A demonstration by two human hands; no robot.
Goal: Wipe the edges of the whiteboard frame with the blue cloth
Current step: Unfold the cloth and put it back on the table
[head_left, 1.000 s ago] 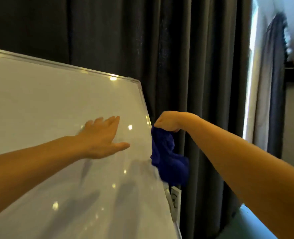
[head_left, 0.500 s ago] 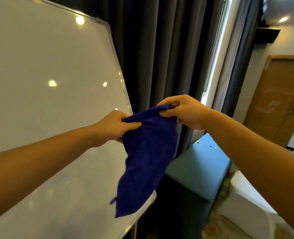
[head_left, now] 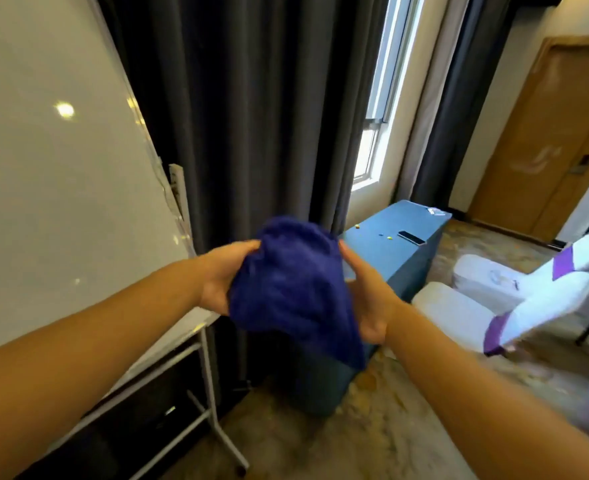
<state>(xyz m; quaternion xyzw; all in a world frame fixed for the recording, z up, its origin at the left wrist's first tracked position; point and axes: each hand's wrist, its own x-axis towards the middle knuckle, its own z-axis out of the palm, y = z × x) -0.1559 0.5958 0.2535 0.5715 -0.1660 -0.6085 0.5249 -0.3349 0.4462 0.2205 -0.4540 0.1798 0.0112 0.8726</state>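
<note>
Blue cloth point(head_left: 293, 289) is bunched up between both hands in mid-air, in front of the dark curtain point(head_left: 251, 116) and just right of the whiteboard point(head_left: 61, 168), clear of its frame edge point(head_left: 146, 143). Left hand point(head_left: 220, 278) grips the cloth's left side, its fingers curled into the fabric. Right hand point(head_left: 365, 299) holds the right side, fingers up along the cloth and thumb low. Beyond them, a phone point(head_left: 411, 237) lies on a blue cabinet point(head_left: 372, 244).
</note>
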